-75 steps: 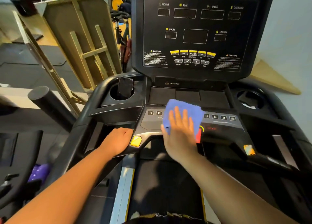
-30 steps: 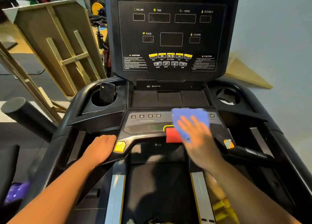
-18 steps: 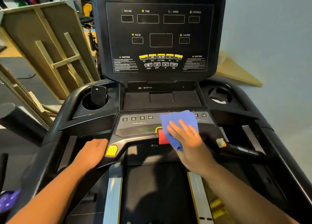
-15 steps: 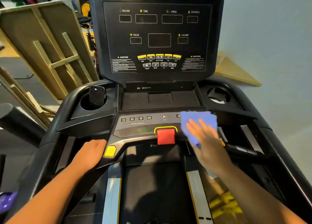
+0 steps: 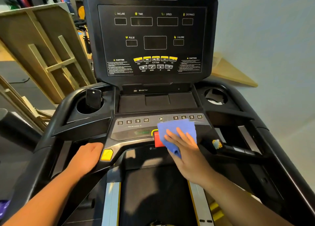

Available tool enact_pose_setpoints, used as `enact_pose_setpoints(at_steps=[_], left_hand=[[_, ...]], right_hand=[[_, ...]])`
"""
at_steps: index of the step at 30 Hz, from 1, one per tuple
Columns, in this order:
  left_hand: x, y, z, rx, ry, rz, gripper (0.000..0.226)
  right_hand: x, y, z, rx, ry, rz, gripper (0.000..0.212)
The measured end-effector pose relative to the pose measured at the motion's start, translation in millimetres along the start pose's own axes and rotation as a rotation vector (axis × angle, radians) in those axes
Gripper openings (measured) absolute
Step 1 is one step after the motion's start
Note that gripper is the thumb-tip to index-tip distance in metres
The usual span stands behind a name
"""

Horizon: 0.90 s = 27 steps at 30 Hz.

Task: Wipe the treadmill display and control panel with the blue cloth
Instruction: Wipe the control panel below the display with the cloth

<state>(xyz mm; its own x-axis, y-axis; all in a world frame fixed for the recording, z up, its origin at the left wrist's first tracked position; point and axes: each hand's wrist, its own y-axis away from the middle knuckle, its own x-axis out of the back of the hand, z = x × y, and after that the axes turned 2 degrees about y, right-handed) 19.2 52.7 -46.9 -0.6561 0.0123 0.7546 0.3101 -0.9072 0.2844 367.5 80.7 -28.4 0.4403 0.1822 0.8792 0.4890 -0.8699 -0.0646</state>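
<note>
1. We see the blue cloth [image 5: 177, 132] spread flat on the lower control panel [image 5: 133, 132] of the treadmill, just below the right-hand row of number keys [image 5: 187, 117] and the fan button [image 5: 161, 118].
2. Our right hand [image 5: 184, 149] lies on top of the cloth, its fingers [image 5: 180, 132] straight and slightly spread, pressing the cloth against the panel rather than curling round it.
3. The cloth covers much of the red stop button [image 5: 157, 139]; only the button's left part shows beside it.
4. Our left hand [image 5: 87, 157] rests on the left handle bar, fingers curled over its edge, just beside the yellow button [image 5: 106, 154].
5. Left of the cloth, the left-hand number keys [image 5: 133, 121] and a small green readout [image 5: 142, 132] lie uncovered.
6. The upright display [image 5: 153, 38] stands above, dark, with labels for incline, time, speed, distance, pulse and calorie; nothing touches it.
7. A dark phone [image 5: 93, 98] stands tilted in the left cup holder [image 5: 81, 109].
8. Wooden frames [image 5: 46, 55] lean to the left of the machine.
</note>
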Motion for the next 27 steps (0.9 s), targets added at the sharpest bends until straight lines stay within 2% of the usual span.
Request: enact_pose_setpoints(at_steps=[2, 4, 6, 8, 9, 10, 12, 13, 14, 15, 18, 20, 22, 25, 27], left_hand=[[2, 3, 4, -0.008, 0.041, 0.0, 0.046], [7, 8, 12, -0.027, 0.061, 0.064, 0.042], [12, 17, 29, -0.102, 0.048, 0.214, 0.029], [17, 30, 58, -0.278, 0.086, 0.315, 0.013], [19, 37, 75, -0.382, 0.143, 0.282, 0.008], [20, 45, 94, -0.46, 0.231, 0.171, 0.012], [20, 57, 129, -0.49, 0.398, -0.22, 0.039], [18, 62, 144, -0.476, 0.411, -0.394, 0.047], [13, 63, 153, -0.468, 0.388, -0.496, 0.05], [10, 64, 160, -0.471, 0.352, -0.531, 0.051], [10, 65, 166, -0.411, 0.35, -0.508, 0.056], [11, 64, 160, -0.368, 0.475, -0.573, 0.045], [14, 65, 151, -0.277, 0.71, -0.704, 0.027], [20, 67, 135, -0.097, 1.106, -0.749, 0.051], [26, 67, 126, -0.006, 1.304, -0.631, 0.072]], right_hand=[[18, 8, -16, -0.11, -0.211, -0.077, 0.043], [35, 12, -32, -0.217, -0.366, -0.105, 0.02], [48, 12, -45, -0.271, -0.495, -0.108, 0.024], [52, 7, -49, -0.309, -0.57, -0.073, 0.025], [57, 4, -56, -0.316, -0.608, -0.067, 0.028], [61, 1, -60, -0.321, -0.654, -0.063, 0.036], [69, -7, -70, -0.301, -0.729, -0.089, 0.043], [72, -10, -72, -0.27, -0.738, -0.106, 0.035], [77, -13, -75, -0.269, -0.768, -0.107, 0.023], [81, -15, -79, -0.273, -0.792, -0.102, 0.021], [85, -19, -76, -0.227, -0.76, -0.043, 0.021], [86, -19, -69, -0.247, -0.853, -0.004, 0.012], [86, -19, -62, -0.272, -0.936, 0.01, 0.009], [86, -18, -58, -0.312, -0.982, 0.047, 0.014], [86, -13, -53, -0.397, -1.031, 0.068, 0.018]])
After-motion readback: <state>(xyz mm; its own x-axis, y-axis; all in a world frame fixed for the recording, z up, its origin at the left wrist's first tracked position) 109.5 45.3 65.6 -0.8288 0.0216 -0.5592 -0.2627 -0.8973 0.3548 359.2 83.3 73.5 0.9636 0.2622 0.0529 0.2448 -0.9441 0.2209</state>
